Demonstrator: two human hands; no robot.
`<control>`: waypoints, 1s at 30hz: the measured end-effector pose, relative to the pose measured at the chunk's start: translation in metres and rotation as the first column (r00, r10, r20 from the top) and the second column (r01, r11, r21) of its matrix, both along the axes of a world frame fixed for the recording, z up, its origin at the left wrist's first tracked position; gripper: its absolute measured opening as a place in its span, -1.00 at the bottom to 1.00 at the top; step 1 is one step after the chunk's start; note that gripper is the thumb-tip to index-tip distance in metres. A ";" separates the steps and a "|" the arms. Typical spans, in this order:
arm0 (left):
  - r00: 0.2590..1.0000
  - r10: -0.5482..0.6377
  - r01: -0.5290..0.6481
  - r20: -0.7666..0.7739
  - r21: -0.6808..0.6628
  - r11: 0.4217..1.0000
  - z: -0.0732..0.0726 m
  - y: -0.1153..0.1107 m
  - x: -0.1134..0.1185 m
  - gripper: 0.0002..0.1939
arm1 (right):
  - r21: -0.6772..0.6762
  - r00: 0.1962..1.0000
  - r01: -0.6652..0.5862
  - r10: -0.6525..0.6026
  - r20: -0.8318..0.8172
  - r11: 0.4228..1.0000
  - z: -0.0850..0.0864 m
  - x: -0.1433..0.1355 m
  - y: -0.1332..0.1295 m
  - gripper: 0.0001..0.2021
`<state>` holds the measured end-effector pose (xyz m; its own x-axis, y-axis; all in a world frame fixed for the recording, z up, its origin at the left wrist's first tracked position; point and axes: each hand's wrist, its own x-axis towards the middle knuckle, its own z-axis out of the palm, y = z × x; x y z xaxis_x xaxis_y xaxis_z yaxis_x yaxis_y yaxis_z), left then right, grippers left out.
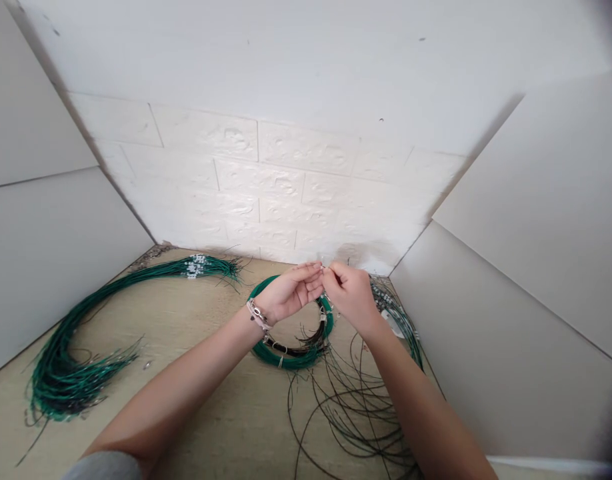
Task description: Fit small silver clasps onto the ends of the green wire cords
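My left hand (289,292) and my right hand (350,291) meet fingertip to fingertip above the wooden table (206,400), pinching something very small between them, probably the end of a thin wire; I cannot make it out. Right under the hands lies a round coil of green wire (286,357) bound with small ties. Loose thin dark wires (356,407) spread out below my right forearm. A bracelet sits on my left wrist.
A long bundle of green wires (81,333) curves across the left of the table, with white tags near its far end (195,265). More green wires (403,320) lie at the right wall. White panels and a brick-pattern back wall enclose the table.
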<state>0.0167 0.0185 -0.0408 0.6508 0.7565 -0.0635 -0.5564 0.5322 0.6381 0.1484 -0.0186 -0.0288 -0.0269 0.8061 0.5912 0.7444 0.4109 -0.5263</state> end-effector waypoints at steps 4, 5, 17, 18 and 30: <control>1.000 -0.018 0.019 0.015 -0.010 1.000 -0.001 -0.001 0.001 -0.96 | 0.017 1.000 -0.022 0.022 -0.021 1.000 0.000 0.000 -0.001 -0.73; 1.000 -0.019 0.019 0.015 -0.010 1.000 -0.001 -0.001 0.001 -0.96 | 0.021 0.999 -0.028 0.028 -0.024 0.999 0.000 0.000 -0.001 -0.73; 1.000 -0.009 0.009 0.008 0.023 1.000 0.001 -0.003 0.001 -0.97 | 0.038 0.999 -0.047 0.046 0.018 0.998 -0.002 0.001 -0.002 -0.74; 1.000 -0.008 0.008 0.009 0.026 1.000 0.001 -0.004 0.001 -0.97 | 0.039 0.999 -0.046 0.045 0.020 0.998 -0.002 0.001 -0.002 -0.74; 0.999 0.045 -0.043 -0.022 0.099 0.994 0.003 -0.004 0.001 -0.94 | 0.047 1.000 0.002 -0.003 0.021 0.999 -0.001 -0.002 -0.003 -0.72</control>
